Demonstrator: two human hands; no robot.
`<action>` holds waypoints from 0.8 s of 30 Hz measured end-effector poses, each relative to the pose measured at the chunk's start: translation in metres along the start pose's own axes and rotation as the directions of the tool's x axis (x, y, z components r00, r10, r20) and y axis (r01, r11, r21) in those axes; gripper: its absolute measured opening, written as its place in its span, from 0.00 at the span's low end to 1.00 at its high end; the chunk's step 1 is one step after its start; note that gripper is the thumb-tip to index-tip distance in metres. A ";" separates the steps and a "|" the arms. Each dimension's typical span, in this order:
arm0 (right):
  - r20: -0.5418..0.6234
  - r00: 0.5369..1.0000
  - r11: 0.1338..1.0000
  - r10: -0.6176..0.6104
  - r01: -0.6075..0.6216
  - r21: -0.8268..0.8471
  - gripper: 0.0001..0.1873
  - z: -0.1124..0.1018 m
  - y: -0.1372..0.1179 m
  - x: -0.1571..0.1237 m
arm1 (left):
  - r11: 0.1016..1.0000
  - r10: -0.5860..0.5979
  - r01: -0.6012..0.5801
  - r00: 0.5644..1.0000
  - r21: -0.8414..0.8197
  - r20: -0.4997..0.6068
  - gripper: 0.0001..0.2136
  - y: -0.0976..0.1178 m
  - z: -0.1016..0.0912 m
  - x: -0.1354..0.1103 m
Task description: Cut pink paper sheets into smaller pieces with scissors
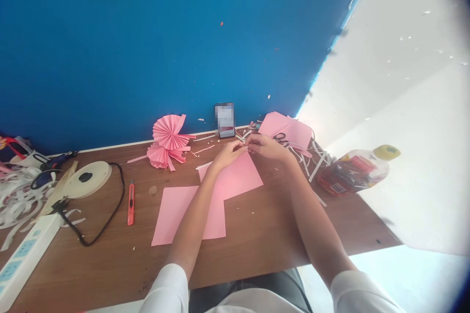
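My left hand (230, 153) and my right hand (265, 146) meet fingertip to fingertip above the far corner of a pink paper sheet (238, 176). Both sets of fingers are pinched together. Whatever is between them is too small or hidden to make out. A second pink sheet (172, 215) lies nearer to me, partly under my left forearm and overlapping the first. To the left of my hands stand pink pleated paper fans (169, 132). Just behind my hands, a phone (225, 120) leans on the blue wall.
A red box cutter (131, 203), a tape roll (88, 179) and a white power strip (31, 259) with a black cord lie left. At right are scissors (281, 138), pink paper pieces (299, 132), white strips and a tilted yellow-capped bottle (354, 171).
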State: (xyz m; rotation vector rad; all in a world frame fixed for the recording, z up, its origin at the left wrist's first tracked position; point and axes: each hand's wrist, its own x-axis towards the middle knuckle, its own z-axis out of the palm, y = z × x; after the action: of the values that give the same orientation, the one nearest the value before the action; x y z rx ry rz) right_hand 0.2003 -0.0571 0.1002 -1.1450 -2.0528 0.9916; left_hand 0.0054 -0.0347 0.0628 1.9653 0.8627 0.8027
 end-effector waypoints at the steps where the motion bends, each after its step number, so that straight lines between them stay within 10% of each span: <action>1: -0.008 1.000 1.000 -0.005 0.005 -0.025 0.08 0.001 0.001 0.001 | 1.000 -0.001 0.000 1.000 -0.009 -0.005 0.14 -0.001 0.002 0.001; 16: -0.050 0.990 0.935 -0.130 0.105 -0.338 0.08 0.008 0.002 0.003 | 0.949 -0.133 0.133 0.991 -0.285 0.019 0.07 -0.010 0.001 0.004; 24: -0.113 0.974 0.906 -0.197 0.137 -0.400 0.11 0.020 0.005 0.010 | 0.631 -0.326 0.346 0.930 -0.694 0.168 0.11 -0.021 -0.002 -0.004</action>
State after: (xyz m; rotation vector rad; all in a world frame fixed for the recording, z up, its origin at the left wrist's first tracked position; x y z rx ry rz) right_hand 0.1823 -0.0532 0.0862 -1.1697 -2.2382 0.4053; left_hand -0.0035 -0.0279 0.0446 1.0668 0.7155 0.7329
